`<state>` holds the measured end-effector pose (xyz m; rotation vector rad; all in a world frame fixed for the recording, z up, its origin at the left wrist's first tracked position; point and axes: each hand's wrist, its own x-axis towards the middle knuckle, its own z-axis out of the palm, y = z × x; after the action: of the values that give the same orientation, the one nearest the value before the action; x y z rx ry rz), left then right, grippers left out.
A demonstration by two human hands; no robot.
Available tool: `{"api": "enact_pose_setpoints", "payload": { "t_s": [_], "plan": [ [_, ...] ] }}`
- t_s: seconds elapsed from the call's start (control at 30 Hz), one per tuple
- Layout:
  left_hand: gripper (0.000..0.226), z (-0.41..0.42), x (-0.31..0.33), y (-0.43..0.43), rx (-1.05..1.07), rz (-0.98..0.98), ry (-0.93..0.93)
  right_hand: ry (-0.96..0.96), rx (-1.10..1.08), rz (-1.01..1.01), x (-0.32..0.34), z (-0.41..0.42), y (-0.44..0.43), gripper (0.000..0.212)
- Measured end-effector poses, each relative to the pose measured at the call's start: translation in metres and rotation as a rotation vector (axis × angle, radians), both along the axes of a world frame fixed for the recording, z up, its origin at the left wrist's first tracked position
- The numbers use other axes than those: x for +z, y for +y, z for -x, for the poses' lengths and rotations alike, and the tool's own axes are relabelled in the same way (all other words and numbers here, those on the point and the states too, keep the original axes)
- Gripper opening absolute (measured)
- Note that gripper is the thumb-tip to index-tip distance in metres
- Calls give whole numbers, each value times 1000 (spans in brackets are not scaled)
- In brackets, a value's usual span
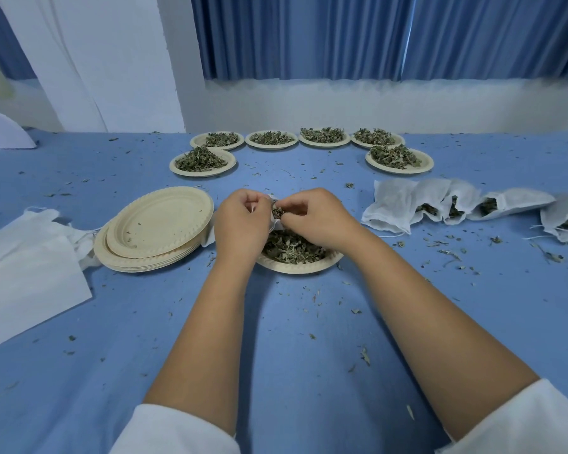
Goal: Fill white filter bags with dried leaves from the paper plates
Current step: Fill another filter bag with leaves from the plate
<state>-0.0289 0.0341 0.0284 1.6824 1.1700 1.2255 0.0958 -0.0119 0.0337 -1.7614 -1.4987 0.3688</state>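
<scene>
My left hand [240, 221] grips the rim of a white filter bag [277, 224], mostly hidden between my hands. My right hand [318, 217] pinches a clump of dried leaves [278, 211] at the bag's mouth. Both hands hover over a paper plate [300, 265] holding dried leaves [292, 247]. Several filled filter bags [407, 204] lie in a row to the right. Several more plates of leaves [202, 162] stand in an arc at the back.
A stack of bare paper plates [158, 224] sits left of my hands. Flat white filter bags [30, 273] lie at the far left. Leaf crumbs are scattered over the blue tablecloth [292, 322]. A blue curtain [374, 34] hangs behind.
</scene>
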Motion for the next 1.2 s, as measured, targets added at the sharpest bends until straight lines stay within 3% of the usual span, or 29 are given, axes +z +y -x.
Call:
{"api": "enact_pose_setpoints", "payload": {
  "t_s": [0.27, 0.5, 0.63, 0.8, 1.03, 1.13, 1.2],
  "plan": [
    [18, 1, 3, -3, -26, 0, -33, 204, 2, -65, -1, 0, -1, 10],
    [12, 1, 3, -4, -121, 41, -66, 340, -25, -115, -2, 6, -1, 16],
    [11, 1, 4, -5, -154, 44, -76, 313, -36, -119, 1, 7, -1, 19],
    [10, 2, 4, -3, -89, 49, -128, 419, 24, -78, 9, 6, -4, 20],
    [10, 1, 2, -3, -116, 20, -89, 270, -39, -106, 1, 6, -2, 15],
    [14, 2, 1, 0, -57, 12, -133, 344, -82, -111, 6, 2, -2, 14],
    [14, 3, 2, 1, -37, 28, -164, 420, -65, -5, 11, -4, -4, 27]
  ]
}}
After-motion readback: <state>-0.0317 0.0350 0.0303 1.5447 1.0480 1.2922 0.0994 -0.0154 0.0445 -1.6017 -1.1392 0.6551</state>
